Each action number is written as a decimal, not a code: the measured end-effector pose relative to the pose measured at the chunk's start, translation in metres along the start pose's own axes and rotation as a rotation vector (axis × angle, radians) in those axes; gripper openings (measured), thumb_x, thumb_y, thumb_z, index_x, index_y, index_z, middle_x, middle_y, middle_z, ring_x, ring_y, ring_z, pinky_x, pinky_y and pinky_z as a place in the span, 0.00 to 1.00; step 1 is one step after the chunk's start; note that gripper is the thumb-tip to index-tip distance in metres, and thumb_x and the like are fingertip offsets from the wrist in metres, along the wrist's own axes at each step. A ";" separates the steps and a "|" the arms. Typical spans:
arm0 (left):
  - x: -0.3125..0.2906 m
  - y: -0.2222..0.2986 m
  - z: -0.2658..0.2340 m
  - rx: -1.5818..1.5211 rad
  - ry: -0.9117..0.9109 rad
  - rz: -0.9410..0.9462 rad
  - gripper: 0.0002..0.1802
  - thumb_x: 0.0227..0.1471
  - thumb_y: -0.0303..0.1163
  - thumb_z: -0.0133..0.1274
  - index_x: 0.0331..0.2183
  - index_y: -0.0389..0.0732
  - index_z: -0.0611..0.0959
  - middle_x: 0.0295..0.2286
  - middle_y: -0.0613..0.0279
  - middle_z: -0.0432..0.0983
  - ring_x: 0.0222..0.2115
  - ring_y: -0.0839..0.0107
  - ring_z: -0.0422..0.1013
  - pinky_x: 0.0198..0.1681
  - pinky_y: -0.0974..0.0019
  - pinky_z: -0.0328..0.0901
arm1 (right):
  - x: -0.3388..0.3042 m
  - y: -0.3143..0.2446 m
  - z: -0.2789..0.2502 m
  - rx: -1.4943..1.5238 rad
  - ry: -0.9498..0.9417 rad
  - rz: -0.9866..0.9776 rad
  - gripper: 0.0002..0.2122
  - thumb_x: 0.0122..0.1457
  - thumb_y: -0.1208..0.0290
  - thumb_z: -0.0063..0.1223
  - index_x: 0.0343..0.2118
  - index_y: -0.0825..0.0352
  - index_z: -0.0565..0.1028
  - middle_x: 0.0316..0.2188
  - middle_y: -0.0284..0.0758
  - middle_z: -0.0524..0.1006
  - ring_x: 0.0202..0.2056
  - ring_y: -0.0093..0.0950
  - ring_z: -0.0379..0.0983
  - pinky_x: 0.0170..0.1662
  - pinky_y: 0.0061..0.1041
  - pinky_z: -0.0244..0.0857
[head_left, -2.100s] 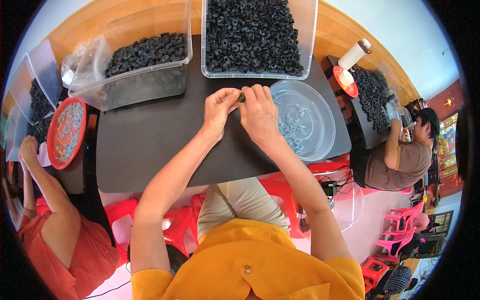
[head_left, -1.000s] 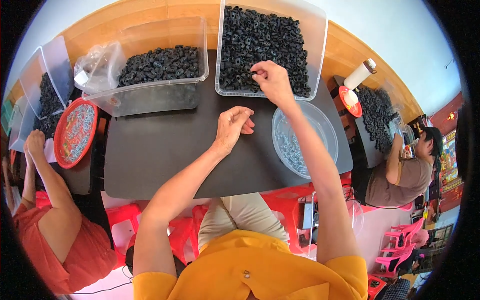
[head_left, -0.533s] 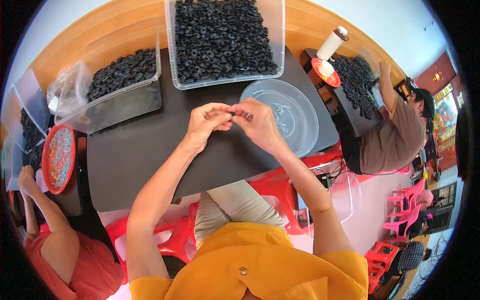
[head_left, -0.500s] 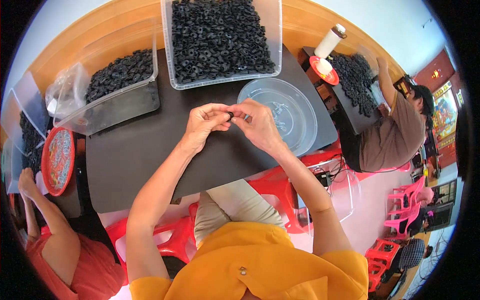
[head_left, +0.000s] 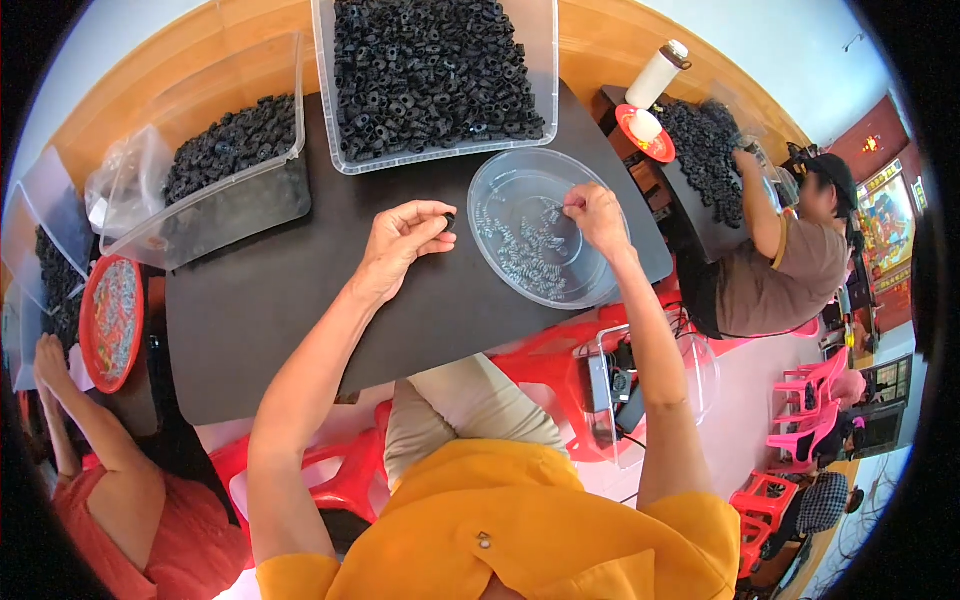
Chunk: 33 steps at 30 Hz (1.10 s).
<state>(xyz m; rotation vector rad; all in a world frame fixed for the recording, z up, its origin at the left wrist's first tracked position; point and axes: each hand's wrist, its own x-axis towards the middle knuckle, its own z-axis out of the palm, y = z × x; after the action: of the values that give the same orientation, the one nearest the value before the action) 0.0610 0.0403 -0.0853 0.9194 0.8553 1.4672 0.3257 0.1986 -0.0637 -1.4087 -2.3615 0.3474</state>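
My left hand (head_left: 402, 243) is over the dark table with a small black plastic part (head_left: 449, 222) pinched between thumb and fingertips. Off to the right, my right hand (head_left: 597, 214) is above the far right part of a round clear plastic tray (head_left: 484, 182). Its fingers are drawn together, and whether they grip anything is too small to tell. Many tiny metal springs (head_left: 535, 262) lie scattered on the tray's bottom. Beyond my hands stands a big clear bin (head_left: 341, 164) heaped with similar black parts (head_left: 430, 85).
A second clear bin (head_left: 240, 230) with black parts stands at the left, beside a red tray (head_left: 111, 325). A person in red (head_left: 165, 520) works at the left. At the right, a person in brown (head_left: 770, 290) reaches toward a black pile (head_left: 700, 150) near a white bottle (head_left: 658, 75).
My hands have parted: the right moved right over the round tray, the left slightly left, keeping the black part. Springs now show in the tray. The person in brown has lowered an arm toward the pile.
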 end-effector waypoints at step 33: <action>0.002 -0.007 -0.004 0.025 -0.066 -0.022 0.11 0.47 0.27 0.55 0.34 0.33 0.78 0.28 0.56 0.76 0.28 0.73 0.73 0.34 0.71 0.70 | -0.031 -0.148 -0.002 0.495 -0.191 -0.297 0.04 0.43 0.80 0.56 0.23 0.71 0.75 0.20 0.37 0.74 0.22 0.26 0.72 0.27 0.24 0.66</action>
<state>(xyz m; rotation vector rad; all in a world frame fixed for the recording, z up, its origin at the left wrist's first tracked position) 0.0603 0.0424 -0.0934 0.9686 0.8344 1.4022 0.2227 0.1011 -0.0098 -0.8166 -2.3565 0.9366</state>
